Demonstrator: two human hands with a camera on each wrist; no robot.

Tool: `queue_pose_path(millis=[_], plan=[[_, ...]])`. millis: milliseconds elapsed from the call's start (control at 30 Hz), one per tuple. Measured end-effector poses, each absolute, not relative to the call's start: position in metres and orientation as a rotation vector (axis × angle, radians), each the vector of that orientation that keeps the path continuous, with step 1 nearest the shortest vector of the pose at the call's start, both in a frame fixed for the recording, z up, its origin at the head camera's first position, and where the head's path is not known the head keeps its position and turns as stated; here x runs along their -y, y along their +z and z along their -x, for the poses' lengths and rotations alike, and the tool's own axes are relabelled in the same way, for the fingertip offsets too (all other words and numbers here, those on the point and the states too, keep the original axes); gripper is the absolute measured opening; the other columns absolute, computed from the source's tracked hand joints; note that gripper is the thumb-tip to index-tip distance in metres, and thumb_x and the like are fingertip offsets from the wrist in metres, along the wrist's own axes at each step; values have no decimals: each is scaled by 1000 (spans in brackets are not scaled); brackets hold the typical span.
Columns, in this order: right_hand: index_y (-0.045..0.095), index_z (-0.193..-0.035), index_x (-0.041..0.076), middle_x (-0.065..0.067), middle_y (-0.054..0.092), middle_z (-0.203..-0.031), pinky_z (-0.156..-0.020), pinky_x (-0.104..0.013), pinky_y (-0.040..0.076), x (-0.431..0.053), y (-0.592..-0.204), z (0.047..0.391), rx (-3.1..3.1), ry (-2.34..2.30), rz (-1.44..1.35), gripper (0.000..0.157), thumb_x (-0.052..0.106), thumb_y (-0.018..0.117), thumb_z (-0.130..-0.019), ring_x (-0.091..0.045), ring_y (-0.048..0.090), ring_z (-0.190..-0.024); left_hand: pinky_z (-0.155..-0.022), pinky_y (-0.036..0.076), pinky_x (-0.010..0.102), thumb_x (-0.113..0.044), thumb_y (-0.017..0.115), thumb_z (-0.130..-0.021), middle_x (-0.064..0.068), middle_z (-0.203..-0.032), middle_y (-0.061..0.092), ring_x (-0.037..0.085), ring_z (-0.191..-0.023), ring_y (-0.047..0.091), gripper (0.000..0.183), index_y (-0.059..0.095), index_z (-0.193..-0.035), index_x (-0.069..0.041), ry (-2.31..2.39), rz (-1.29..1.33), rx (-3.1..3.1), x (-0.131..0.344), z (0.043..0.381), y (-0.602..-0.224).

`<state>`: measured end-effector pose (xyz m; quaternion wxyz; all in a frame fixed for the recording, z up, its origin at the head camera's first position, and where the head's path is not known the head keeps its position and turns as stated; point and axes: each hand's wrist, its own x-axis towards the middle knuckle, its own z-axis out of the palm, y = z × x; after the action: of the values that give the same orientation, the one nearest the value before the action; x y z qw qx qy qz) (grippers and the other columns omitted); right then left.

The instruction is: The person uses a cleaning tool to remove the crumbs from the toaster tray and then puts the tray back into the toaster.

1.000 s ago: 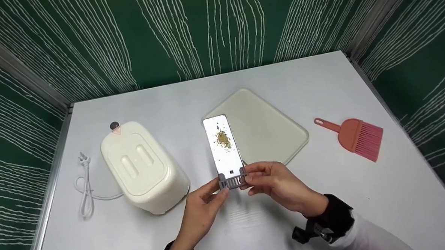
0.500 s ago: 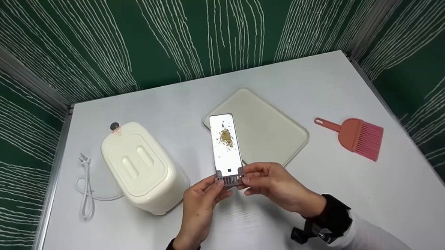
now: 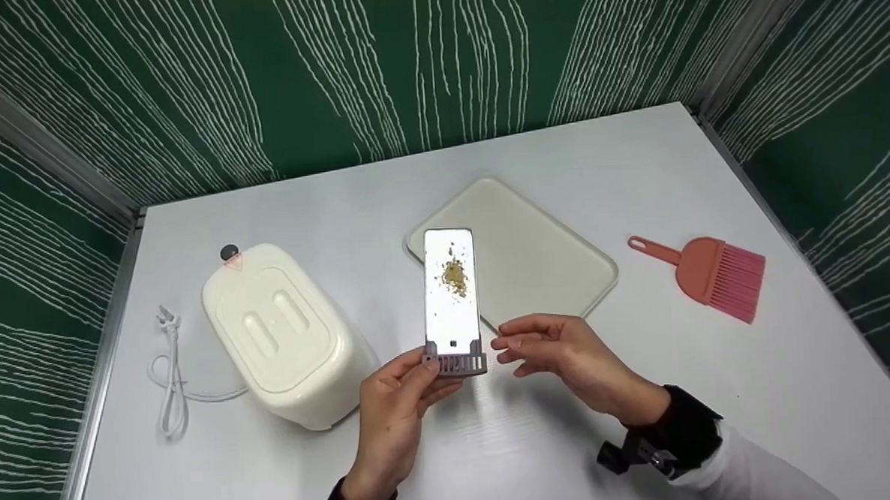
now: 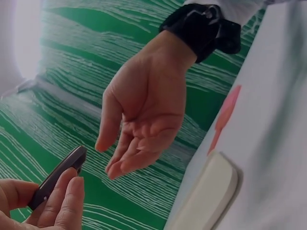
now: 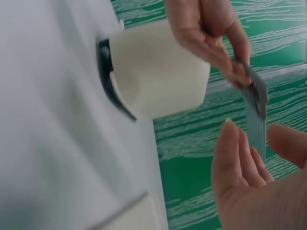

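A toaster crumb tray [image 3: 448,321], flat and shiny with a grey slotted end, is held up above the table. Brown crumbs [image 3: 454,277] lie scattered over its far half. My left hand [image 3: 392,414] pinches the slotted end, thumb on top and fingers beneath. Just to the right, my right hand [image 3: 581,360] is apart from the tray, its fingers loosely bent and holding nothing. In the left wrist view the right hand [image 4: 144,100] shows palm and relaxed fingers, with a gap to the crumb tray [image 4: 57,177]. The right wrist view shows the tray [image 5: 256,108] edge-on.
A cream toaster [image 3: 276,332] with a lid stands at the left, its white cord and plug [image 3: 171,367] beside it. A square beige tray [image 3: 539,261] lies beyond the hands. Further right is a coral dustpan and brush [image 3: 720,275]. Green patterned walls [image 3: 467,61] border the table.
The crumb tray has swung from a leftward slant to nearly straight. My right hand has let go of its slotted end and moved right; the left hand keeps hold.
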<state>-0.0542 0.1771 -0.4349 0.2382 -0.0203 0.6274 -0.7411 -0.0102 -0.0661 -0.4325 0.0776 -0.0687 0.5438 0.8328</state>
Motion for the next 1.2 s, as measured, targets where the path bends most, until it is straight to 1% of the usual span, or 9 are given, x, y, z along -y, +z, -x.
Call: queue_pose_path(millis=[133,267,367,467,733,833,967,1067,1200], plan=[[64,-130,-8,-18,74,-120,-88,-36,59,-188,-441,61,-1921,-1978,63,36,11,69,-100,-21,72,-104,-86,62,42,2,61,-100,25,-105,75,28,-91,77,31,61,-125,20,2524,193,-1624,68,11,-431],[65,-128,-9,-24,71,-123,-89,-30,58,-201,-451,72,-2135,-1930,61,34,8,71,-99,-16,72,-104,-85,62,43,3,58,-100,25,-103,75,28,-90,77,30,61,-125,21,2538,153,-1638,69,12,-431],[69,-125,-6,-22,72,-121,-89,-23,54,-214,-462,81,-2335,-1850,56,30,8,71,-99,-11,70,-105,-84,62,43,4,58,-100,25,-103,75,28,-90,77,30,61,-124,21,2544,149,-1645,70,13,-431],[72,-122,-4,-19,73,-118,-87,-19,51,-230,-473,93,-2529,-1755,30,26,10,71,-100,-8,67,-103,-84,62,42,5,58,-99,25,-103,75,28,-90,77,29,61,-123,21,2554,170,-1647,71,14,-430],[72,-118,-8,-23,73,-113,-82,-16,48,-267,-495,119,-2718,-1705,-73,25,9,70,-100,-3,63,-96,-81,63,40,9,58,-96,22,-99,76,26,-85,77,26,63,-119,21,2582,283,-1659,73,15,-429],[73,-116,-8,-23,73,-109,-78,-15,47,-277,-501,124,-2822,-1629,-87,23,8,69,-100,-7,62,-94,-80,63,39,11,60,-95,22,-98,76,25,-84,77,24,63,-117,20,2589,294,-1654,73,14,-428],[74,-112,-9,-24,73,-103,-71,-14,45,-289,-507,130,-2971,-1523,-104,18,2,68,-98,-20,62,-89,-80,63,39,14,65,-92,22,-99,77,25,-83,77,24,65,-115,19,2587,288,-1636,73,14,-425],[73,-113,-11,-26,73,-101,-66,-12,43,-297,-511,135,-3045,-1460,-81,20,-1,67,-97,-28,63,-86,-80,63,40,14,65,-91,22,-98,76,25,-83,77,24,65,-115,19,2587,289,-1627,73,14,-425],[72,-116,-13,-29,72,-101,-63,-11,41,-304,-513,140,-3095,-1393,-46,23,-1,67,-97,-35,66,-84,-79,63,39,15,65,-90,21,-98,77,24,-83,77,25,64,-115,19,2587,293,-1629,74,14,-424]])
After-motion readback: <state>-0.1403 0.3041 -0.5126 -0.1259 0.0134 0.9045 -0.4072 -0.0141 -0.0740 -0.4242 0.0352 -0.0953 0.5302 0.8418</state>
